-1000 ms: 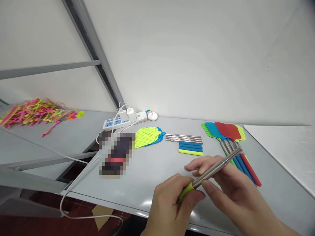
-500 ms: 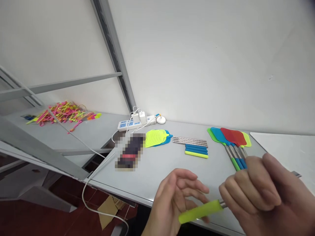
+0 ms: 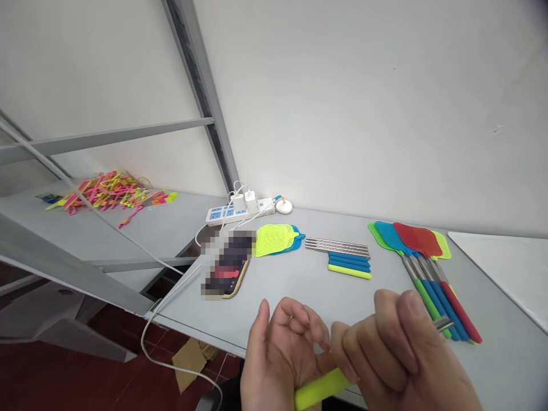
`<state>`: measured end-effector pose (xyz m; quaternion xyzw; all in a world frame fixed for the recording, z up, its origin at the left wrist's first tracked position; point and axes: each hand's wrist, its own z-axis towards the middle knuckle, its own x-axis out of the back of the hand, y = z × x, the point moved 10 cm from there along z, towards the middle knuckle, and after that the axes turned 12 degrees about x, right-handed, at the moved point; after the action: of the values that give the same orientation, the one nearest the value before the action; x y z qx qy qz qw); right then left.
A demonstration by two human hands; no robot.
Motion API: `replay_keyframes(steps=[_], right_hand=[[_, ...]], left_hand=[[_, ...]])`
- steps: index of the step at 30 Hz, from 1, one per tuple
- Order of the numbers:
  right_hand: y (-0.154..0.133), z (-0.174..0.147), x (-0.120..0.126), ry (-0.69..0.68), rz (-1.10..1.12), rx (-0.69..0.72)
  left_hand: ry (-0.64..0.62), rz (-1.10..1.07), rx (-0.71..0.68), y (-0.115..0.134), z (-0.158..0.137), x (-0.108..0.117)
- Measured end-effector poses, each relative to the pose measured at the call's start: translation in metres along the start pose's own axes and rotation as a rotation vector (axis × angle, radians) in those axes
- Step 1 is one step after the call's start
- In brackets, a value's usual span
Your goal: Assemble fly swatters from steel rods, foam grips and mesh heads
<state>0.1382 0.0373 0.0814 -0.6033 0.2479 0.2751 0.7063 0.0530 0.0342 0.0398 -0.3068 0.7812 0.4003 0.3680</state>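
My right hand (image 3: 391, 348) is wrapped round a metal fly swatter rod (image 3: 443, 323), whose silver end sticks out past my thumb. A yellow-green handle sleeve (image 3: 321, 389) shows on the other side of that fist. My left hand (image 3: 282, 354) is palm up with loosely curled fingers apart, and the sleeve's end lies at its palm. Beyond them lie several metal rods (image 3: 337, 247), several blue handle sleeves (image 3: 349, 262) and a yellow one (image 3: 349, 272). Yellow and blue swatter heads (image 3: 278, 240) are stacked to their left. Assembled fly swatters (image 3: 415, 240) lie on the right.
A phone (image 3: 231, 268), partly pixelated, lies at the table's left. Behind it sits a power strip (image 3: 240, 212) with chargers and white cables, beside a round white device (image 3: 283, 206). Pink and yellow pieces (image 3: 111, 191) are heaped beyond the metal frame (image 3: 205, 103). A white board (image 3: 505, 268) is at right.
My right hand has moved left, bringing the rod and sleeve closer to my left palm. The left hand has turned more upward. The view has shifted slightly, showing more of the assembled swatters.
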Motion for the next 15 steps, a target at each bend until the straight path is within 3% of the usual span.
replay_keyframes(steps=[6, 10, 15], right_hand=[[0.008, 0.009, -0.019, -0.052, 0.021, -0.009], [0.026, 0.025, -0.008, 0.016, -0.008, -0.076], [0.049, 0.038, -0.011, 0.028, -0.067, -0.159]], left_hand=[[0.096, -0.17, -0.04, 0.006, 0.006, 0.017], [0.174, -0.215, -0.081, 0.014, 0.015, 0.038], [0.194, 0.135, -0.168, 0.021, 0.008, 0.043]])
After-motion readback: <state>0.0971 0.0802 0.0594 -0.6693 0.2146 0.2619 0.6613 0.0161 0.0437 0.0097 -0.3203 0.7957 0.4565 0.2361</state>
